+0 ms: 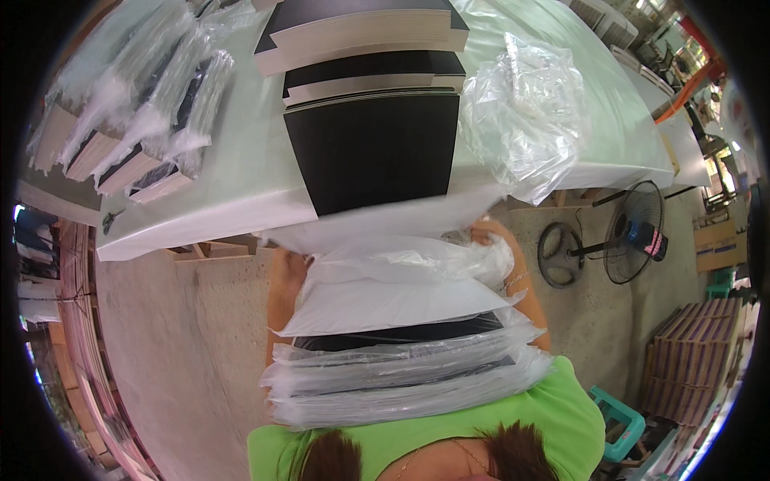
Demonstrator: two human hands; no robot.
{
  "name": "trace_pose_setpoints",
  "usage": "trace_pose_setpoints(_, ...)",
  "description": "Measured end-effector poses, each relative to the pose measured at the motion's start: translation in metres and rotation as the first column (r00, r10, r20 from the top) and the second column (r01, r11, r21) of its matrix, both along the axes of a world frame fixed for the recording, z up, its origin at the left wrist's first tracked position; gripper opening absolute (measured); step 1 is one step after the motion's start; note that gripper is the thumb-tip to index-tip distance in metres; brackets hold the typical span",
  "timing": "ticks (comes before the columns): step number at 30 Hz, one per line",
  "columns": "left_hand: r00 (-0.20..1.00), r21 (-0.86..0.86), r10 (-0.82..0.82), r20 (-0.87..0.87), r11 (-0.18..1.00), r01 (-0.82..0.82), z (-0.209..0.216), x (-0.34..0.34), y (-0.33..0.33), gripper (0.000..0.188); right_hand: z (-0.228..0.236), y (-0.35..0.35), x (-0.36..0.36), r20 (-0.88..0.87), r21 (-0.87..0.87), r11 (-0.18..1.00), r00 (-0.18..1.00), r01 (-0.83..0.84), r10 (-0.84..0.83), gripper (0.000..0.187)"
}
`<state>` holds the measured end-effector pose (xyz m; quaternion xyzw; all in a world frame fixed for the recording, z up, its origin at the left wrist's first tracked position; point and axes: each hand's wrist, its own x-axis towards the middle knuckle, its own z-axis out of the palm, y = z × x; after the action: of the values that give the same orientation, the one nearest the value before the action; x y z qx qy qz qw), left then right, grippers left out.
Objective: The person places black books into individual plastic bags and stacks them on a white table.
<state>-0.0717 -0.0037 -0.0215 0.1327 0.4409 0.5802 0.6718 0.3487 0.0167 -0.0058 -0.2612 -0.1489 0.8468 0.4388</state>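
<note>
Against my green shirt I carry a stack of plastic-wrapped black boards (401, 405), layered one behind another in clear film. White wrapping (393, 309) covers the part of the stack nearest the table. My left hand (294, 263) grips the stack's far left side, its fingers mostly hidden behind the film. At the far right corner my right hand (489, 231) curls round the wrapped stack, partly covered by plastic. Just beyond, tall piles of black boards with pale edges (377, 152) stand on the table, the nearest reaching its front edge.
The pale-covered table (241, 212) spans the front. Several film-wrapped stacks (152, 120) lie at its left, crumpled clear plastic (529, 112) at its right. A fan (634, 232) stands right of the table. Near my right are a teal stool (618, 421) and stacked brown panels (694, 361).
</note>
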Motion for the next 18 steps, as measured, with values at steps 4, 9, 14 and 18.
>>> trace_pose_setpoints(4,0.888,0.255,-0.060,-0.455,0.947,0.194,-0.106,-0.016,-0.033,0.015,-0.042,-0.014,-0.022,0.378,0.003,0.996,0.922,-0.087,0.079,0.018)
trace_pose_setpoints(9,0.617,-0.081,-0.187,-0.765,0.977,0.196,-0.133,-0.004,-0.028,0.016,-0.112,-0.015,0.016,0.838,0.210,0.970,0.534,-0.125,-0.112,0.021)
trace_pose_setpoints(14,0.468,0.057,-0.194,-0.862,0.881,0.469,-0.067,-0.035,0.002,0.022,0.049,0.003,0.082,0.833,0.470,0.860,0.220,0.200,-0.507,0.060)
trace_pose_setpoints(18,0.412,-0.074,-0.398,-0.819,0.787,0.613,0.098,0.010,0.027,0.026,0.180,0.003,0.045,0.474,0.601,0.689,0.513,0.406,-0.716,0.068)
